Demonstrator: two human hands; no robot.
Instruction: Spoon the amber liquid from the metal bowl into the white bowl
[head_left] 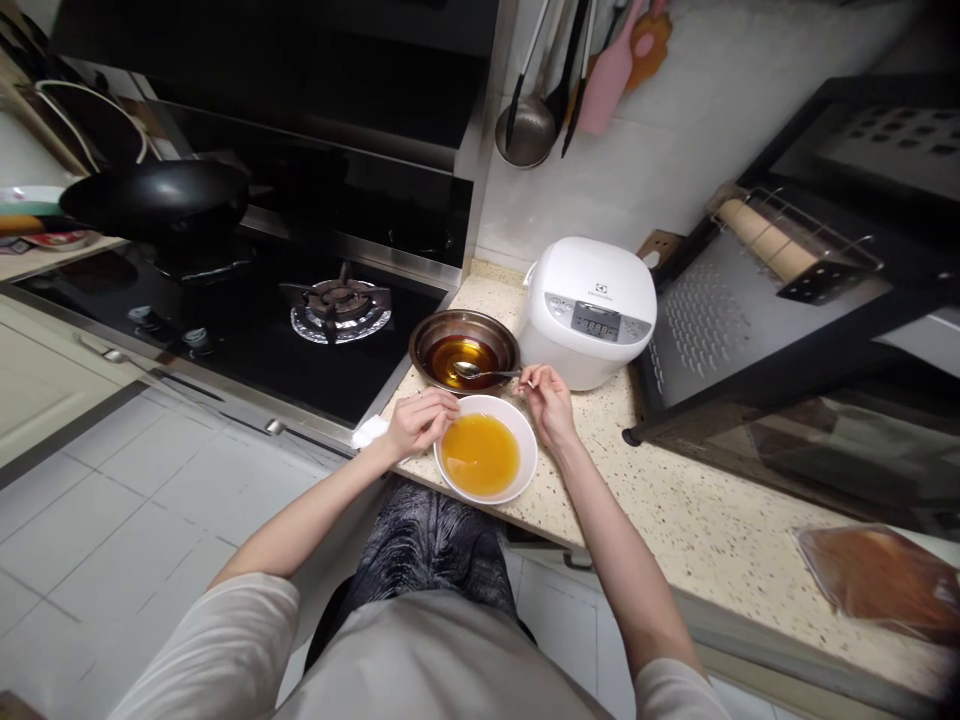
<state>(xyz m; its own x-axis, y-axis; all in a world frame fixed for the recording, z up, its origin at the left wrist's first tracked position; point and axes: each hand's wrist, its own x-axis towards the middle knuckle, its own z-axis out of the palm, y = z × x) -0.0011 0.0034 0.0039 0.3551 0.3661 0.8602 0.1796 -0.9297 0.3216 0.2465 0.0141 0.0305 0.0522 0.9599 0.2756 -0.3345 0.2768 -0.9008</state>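
Note:
In my right hand [547, 405] is the handle end of a metal spoon [487, 374], its fingers closed on it. The spoon's bowl is over the dark liquid in a metal bowl [421, 345] that stands at the back. Closer to me, a white bowl [529, 440] of orange-yellow liquid [480, 455] sits at the counter's front edge. My left hand [422, 420] is at that bowl's left rim, fingers pinched together on it. A crumpled white tissue [370, 432] lies left of this hand.
A white rice cooker [589, 315] stands right behind the bowls. To the left is a gas burner [341, 305] with a black wok [161, 195] farther off. A dark rack [705, 320] and a plastic bag of something brown [874, 575] are at right.

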